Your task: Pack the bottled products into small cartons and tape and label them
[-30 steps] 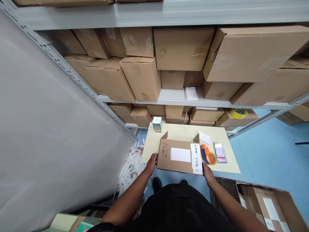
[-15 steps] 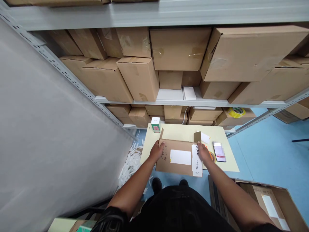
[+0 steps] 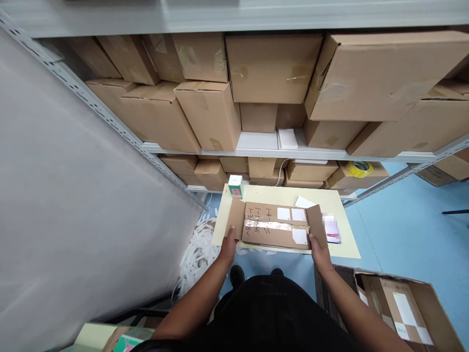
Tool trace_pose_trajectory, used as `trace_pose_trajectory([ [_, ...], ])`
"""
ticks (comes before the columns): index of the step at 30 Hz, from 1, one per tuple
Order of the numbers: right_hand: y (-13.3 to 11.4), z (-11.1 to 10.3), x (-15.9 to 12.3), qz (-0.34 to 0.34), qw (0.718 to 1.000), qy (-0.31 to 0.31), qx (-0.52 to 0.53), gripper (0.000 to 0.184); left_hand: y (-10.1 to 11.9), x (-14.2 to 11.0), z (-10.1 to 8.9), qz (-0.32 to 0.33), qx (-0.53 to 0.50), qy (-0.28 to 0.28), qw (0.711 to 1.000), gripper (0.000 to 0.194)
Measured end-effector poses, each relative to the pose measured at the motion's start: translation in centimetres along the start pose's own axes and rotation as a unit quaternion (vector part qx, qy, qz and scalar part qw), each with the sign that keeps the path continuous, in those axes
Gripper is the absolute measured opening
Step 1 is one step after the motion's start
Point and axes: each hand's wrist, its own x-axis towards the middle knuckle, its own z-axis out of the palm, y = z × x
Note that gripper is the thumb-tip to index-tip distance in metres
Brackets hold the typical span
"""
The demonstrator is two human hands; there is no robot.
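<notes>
I have the left hand (image 3: pixel 228 244) and right hand (image 3: pixel 319 250) holding opposite ends of a brown, taped cardboard box (image 3: pixel 267 238), end flaps (image 3: pixel 317 222) splayed, over the pale-yellow rectangular bench (image 3: pixel 346 248) — positioning it, I judge; the next move calls for matched, level grips.

Box (image 3: pixel 269 239) now shows taped side | flaps (image 3: pixel 237 214) now spread outward | left hand (image 3: pixel 228 245), right hand (image 3: pixel 320 253) now hold nearer corners

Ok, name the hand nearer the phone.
Right: the right hand is just left of the phone, holding the box; the left hand is farther left, at the box's other end.
</notes>
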Motion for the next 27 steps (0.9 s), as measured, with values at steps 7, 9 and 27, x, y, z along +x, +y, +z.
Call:
trace_pose_trajectory([
  [7,-0.5,-0.8,0.5,0.061,0.989,0.048,0.125,0.083,-0.1,1.6,-3.1,0.021,0.115,0.169,0.979,0.075],
  [9,-0.2,-0.6,0.7,0.091,0.979,0.054,0.174,0.083,0.1,1.7,-3.9,0.102,0.230,0.208,0.945,0.080],
  [27,-0.2,-1.0,2.6,-0.126,0.978,-0.017,-0.164,0.053,3.0,-0.1,0.0,0.111,0.154,-0.124,0.974,0.057],
])
